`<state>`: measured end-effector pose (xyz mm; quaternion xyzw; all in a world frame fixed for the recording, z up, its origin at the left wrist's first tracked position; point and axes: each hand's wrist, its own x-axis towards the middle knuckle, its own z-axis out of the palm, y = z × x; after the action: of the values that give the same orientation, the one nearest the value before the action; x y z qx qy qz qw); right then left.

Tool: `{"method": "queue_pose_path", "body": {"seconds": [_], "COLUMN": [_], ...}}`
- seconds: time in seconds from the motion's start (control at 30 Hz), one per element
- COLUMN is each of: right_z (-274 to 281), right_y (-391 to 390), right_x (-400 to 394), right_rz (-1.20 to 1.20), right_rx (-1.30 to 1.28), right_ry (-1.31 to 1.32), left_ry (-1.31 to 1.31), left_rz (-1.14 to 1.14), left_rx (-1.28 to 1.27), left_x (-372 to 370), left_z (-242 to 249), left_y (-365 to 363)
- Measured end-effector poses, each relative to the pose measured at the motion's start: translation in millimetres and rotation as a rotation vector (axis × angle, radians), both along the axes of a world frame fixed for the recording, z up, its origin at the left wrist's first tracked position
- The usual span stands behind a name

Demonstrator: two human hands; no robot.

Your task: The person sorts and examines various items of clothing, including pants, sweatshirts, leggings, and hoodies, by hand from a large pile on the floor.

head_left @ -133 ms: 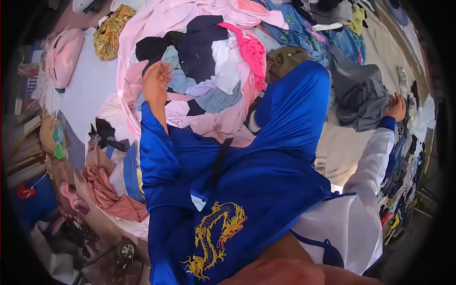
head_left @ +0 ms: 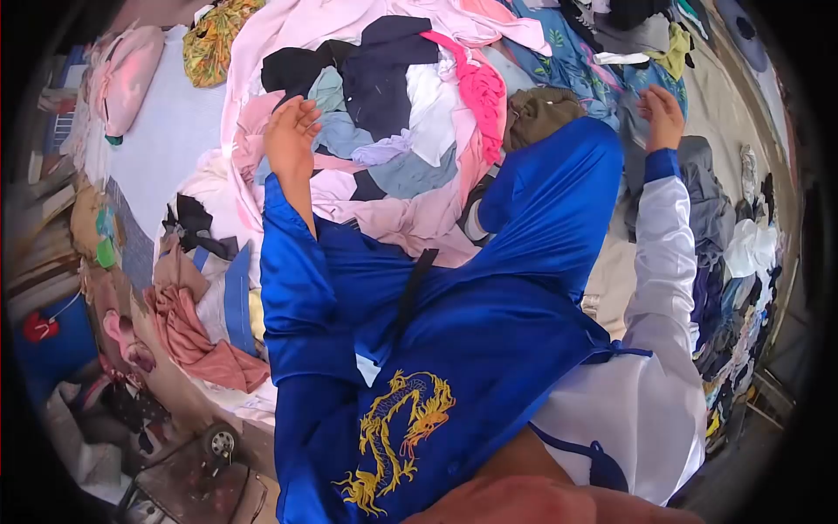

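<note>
My left hand [head_left: 291, 135] hovers at the left side of the ring of clothes, palm partly up and fingers loosely apart, with nothing in it. Nearest to it are a black cloth [head_left: 292, 70] and a pink garment [head_left: 257, 131]. My right hand [head_left: 662, 120] is raised past my knee with fingers slightly bent and nothing visible between them. Behind it lies a blue floral cloth [head_left: 567, 74]. A dark grey garment [head_left: 705, 188] spreads beside my right forearm, partly hidden by the sleeve. Inside the ring are a dark navy garment [head_left: 384, 83] and a white garment [head_left: 432, 109].
A bright pink cloth [head_left: 478, 92] and an olive garment [head_left: 541, 115] lie before my bent knee. On the left are a yellow patterned bundle [head_left: 214, 42], a pink bundle [head_left: 127, 79] and a dusty rose cloth [head_left: 196, 336]. Mixed clothes [head_left: 742, 297] pile up at the right.
My right hand has moved forward and leftward, away from the far edge of the dark grey garment. My left hand stays nearly in place. The view has shifted slightly.
</note>
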<state>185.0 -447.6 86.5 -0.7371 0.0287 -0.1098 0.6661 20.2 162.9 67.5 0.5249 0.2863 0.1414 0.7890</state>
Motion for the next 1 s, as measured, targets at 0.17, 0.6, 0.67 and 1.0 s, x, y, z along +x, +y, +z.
{"method": "queue_pose_path", "body": {"seconds": [0.17,0.6,0.67,1.0], "right_z": [-99,-347,-363,-61], "right_y": [272,472,482,500], "right_x": [33,-79,-83,-44], "right_rz": [0.770,1.181,1.137,1.037], "right_rx": [-0.644,-1.155,-1.209,-0.062], "right_ry": [0.385,0.311,0.191,-0.059], "left_ry": [-0.096,-0.068,-0.041,0.117], "left_rz": [0.100,0.263,0.250,-0.046], "left_rx": [0.045,0.100,0.117,0.187], "left_x": [-6,-33,-32,-21], "left_z": [40,47,45,31], "left_y": [16,63,65,48]}}
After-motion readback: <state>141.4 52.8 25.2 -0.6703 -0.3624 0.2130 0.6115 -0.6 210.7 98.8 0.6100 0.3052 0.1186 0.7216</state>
